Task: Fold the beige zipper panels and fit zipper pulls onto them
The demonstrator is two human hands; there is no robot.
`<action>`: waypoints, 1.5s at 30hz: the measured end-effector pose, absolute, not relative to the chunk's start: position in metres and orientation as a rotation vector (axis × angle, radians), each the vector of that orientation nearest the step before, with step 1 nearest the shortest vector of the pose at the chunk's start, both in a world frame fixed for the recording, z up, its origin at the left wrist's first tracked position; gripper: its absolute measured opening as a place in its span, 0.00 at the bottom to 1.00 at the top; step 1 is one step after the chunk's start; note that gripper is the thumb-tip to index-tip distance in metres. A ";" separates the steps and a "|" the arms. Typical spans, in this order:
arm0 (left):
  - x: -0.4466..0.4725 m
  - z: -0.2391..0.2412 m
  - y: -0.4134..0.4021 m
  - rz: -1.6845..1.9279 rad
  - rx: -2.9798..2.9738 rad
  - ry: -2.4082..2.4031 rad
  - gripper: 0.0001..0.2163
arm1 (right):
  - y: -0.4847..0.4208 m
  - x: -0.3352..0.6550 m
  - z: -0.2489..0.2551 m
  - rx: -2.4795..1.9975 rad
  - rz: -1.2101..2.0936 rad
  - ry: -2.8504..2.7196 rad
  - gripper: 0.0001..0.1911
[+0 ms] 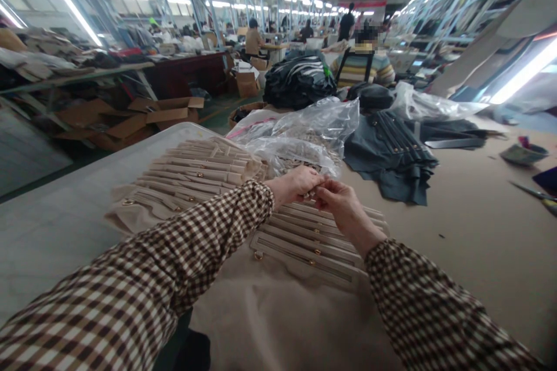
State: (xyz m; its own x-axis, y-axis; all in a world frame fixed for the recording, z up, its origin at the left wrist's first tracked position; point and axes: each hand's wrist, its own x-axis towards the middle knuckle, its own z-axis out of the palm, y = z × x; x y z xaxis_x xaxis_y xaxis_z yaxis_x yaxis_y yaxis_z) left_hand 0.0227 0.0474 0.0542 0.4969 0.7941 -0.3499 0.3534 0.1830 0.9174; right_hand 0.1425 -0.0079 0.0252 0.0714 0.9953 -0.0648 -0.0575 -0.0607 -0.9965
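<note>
My left hand (296, 184) and my right hand (342, 207) meet above a row of beige fabric straps (304, 240) with small gold buckles. Both hands are closed in a pinch, fingertips touching each other, around something too small to make out. A second, larger stack of the same beige straps (195, 171) lies to the left. Just behind the hands sits a clear plastic bag (300, 133) that seems to hold small metal parts. Both arms wear brown-and-white checked sleeves.
Dark grey garment pieces (389, 153) lie on the brown table (478, 232) to the right, with scissors (537, 196) and a small dish (522, 153) at the far right. A person in a striped top (363, 66) sits beyond. Cardboard boxes (130, 119) lie left.
</note>
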 end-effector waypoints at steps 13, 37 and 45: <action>0.029 0.046 0.039 0.598 1.378 1.217 0.10 | -0.010 0.137 0.035 -1.070 1.259 -0.691 0.19; 0.021 0.048 0.048 0.172 2.029 1.238 0.05 | -0.003 0.190 -0.001 -1.820 0.652 -2.060 0.11; 0.022 0.049 0.047 0.129 2.089 1.278 0.06 | 0.000 0.184 0.005 -1.881 0.599 -2.112 0.10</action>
State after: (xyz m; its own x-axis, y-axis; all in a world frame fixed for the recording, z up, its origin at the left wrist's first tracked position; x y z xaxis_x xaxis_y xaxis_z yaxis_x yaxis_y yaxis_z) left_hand 0.0221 0.0474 0.0494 0.5141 0.8200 -0.2517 0.7528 -0.2907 0.5905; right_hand 0.1843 -0.0003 0.0046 -0.1356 0.9872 -0.0843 0.8843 0.0822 -0.4596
